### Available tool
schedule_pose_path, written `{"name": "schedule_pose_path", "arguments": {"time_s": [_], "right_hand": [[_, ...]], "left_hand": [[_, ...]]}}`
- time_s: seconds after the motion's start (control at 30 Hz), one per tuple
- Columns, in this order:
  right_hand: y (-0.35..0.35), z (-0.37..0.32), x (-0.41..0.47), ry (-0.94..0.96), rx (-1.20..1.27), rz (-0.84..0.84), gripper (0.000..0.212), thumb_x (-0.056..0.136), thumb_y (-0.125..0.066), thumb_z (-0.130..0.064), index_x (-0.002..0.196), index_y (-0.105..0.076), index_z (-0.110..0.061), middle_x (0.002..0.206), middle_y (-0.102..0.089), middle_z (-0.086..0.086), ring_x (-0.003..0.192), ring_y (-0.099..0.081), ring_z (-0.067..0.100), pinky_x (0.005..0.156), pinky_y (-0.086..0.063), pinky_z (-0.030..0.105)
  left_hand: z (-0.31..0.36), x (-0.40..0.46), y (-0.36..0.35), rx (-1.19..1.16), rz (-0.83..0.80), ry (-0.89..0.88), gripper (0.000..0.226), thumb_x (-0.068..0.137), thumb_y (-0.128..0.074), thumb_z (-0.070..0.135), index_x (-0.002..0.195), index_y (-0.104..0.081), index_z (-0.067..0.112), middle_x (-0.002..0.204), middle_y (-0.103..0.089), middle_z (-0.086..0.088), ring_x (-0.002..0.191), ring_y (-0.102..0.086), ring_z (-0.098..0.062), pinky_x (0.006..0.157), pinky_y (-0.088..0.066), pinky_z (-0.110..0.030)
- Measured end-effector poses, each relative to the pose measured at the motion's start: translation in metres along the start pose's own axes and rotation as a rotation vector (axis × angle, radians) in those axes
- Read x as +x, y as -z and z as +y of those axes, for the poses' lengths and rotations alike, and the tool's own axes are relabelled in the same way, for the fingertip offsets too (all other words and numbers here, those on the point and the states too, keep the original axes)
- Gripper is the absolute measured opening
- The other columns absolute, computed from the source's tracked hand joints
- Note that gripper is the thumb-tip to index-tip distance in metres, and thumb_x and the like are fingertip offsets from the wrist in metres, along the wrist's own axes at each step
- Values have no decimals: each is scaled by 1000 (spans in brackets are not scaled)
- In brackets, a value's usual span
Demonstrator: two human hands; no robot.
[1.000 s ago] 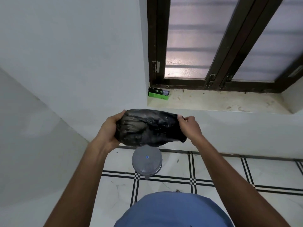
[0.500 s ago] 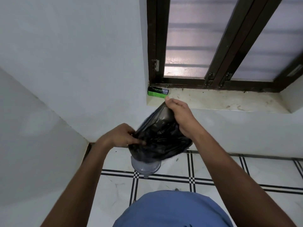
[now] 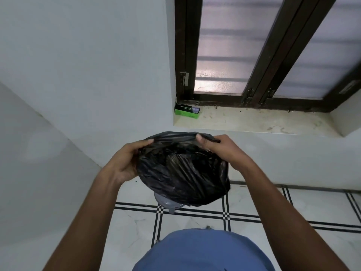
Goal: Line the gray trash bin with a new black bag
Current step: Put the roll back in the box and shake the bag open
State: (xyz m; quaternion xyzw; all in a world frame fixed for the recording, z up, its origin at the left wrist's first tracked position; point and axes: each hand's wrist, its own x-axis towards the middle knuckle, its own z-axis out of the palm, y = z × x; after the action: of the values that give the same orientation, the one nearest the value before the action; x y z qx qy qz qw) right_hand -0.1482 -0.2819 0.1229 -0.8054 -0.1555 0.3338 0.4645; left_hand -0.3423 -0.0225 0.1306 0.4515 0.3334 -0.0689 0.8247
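Note:
A crumpled black bag (image 3: pixel 182 173) hangs in the air between both hands, at chest height above the floor. My left hand (image 3: pixel 127 161) grips its left side near the top edge. My right hand (image 3: pixel 218 147) pinches the top edge on the right. Below the bag, only a sliver of the gray trash bin (image 3: pixel 166 202) with its closed lid shows on the tiled floor; the bag hides the remainder.
A green box (image 3: pixel 186 111) lies at the left end of the window sill (image 3: pixel 254 122), under a dark-framed window. White walls meet in a corner at the left. The floor has white tiles with black stripes (image 3: pixel 273 220). My blue shirt fills the bottom.
The bag has been spread wider. My right hand dropped from its raised spot by the sill to level with the left. My left hand moved up to the bag's upper left side.

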Motion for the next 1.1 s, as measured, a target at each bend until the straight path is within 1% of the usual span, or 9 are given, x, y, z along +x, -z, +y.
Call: {"name": "schedule_pose_path", "arguments": {"time_s": [0.17,0.4,0.53,0.6,0.73,0.83,0.9,0.97,1.1], "right_hand": [[11,5,0,-138,391,-129,71,95,-75,-68,129,-82,-6,123,-84,16,118,-81,36,111,-60,47],[33,14,-7,-94,-181,-340,65,74,-96,-64,117,-86,-16,114,-87,4,112,-82,30,115,-57,51],[28,17,-10,-101,488,-479,82,91,-84,-52,149,-63,3,144,-72,23,134,-70,44,123,-48,57],[19,13,-5,-99,415,-386,60,99,-80,-42,143,-70,-3,138,-77,20,129,-73,42,117,-54,54],[-7,2,-1,28,-870,94,30,103,-69,-50,97,-70,-21,98,-76,3,90,-71,30,71,-51,37],[-12,-17,-2,28,-239,6,24,103,-74,-44,102,-77,-20,100,-80,3,96,-77,25,84,-63,41],[-14,-39,-10,155,-17,73,20,106,-75,-39,113,-78,-20,106,-82,0,101,-78,18,95,-65,43],[-17,-61,-18,498,89,439,18,111,-68,-34,115,-74,-18,106,-78,1,100,-74,15,89,-65,41],[-25,-68,-28,953,-73,959,20,114,-58,-13,131,-65,-3,111,-64,13,92,-52,7,83,-44,5]], "left_hand": [[4,-8,-4,-89,-32,-64,49,101,-70,41,132,-75,3,123,-79,-19,109,-77,-35,101,-63,-46],[6,-10,4,822,-110,63,36,93,-85,33,118,-82,8,118,-82,-15,113,-79,-34,105,-59,-45],[5,4,7,1008,189,35,16,98,-73,21,100,-83,9,99,-84,-13,101,-79,-35,88,-62,-41],[7,8,-1,948,297,-4,20,100,-66,19,98,-80,6,97,-83,-15,99,-79,-36,85,-60,-39],[18,11,-23,992,346,10,32,96,-72,30,98,-79,-1,99,-81,-18,90,-76,-33,77,-54,-35],[38,0,-44,889,275,7,30,91,-78,35,100,-82,6,93,-84,-11,90,-80,-30,85,-60,-36],[54,-10,-64,681,284,-209,19,92,-74,24,98,-83,7,89,-85,-8,91,-81,-28,82,-63,-34],[65,-17,-84,526,457,-678,18,98,-66,17,103,-80,8,91,-82,-1,88,-75,-10,81,-62,-31],[43,-22,-99,742,817,-1464,25,105,-53,11,128,-64,10,95,-72,3,77,-62,-11,70,-48,-31]]}}
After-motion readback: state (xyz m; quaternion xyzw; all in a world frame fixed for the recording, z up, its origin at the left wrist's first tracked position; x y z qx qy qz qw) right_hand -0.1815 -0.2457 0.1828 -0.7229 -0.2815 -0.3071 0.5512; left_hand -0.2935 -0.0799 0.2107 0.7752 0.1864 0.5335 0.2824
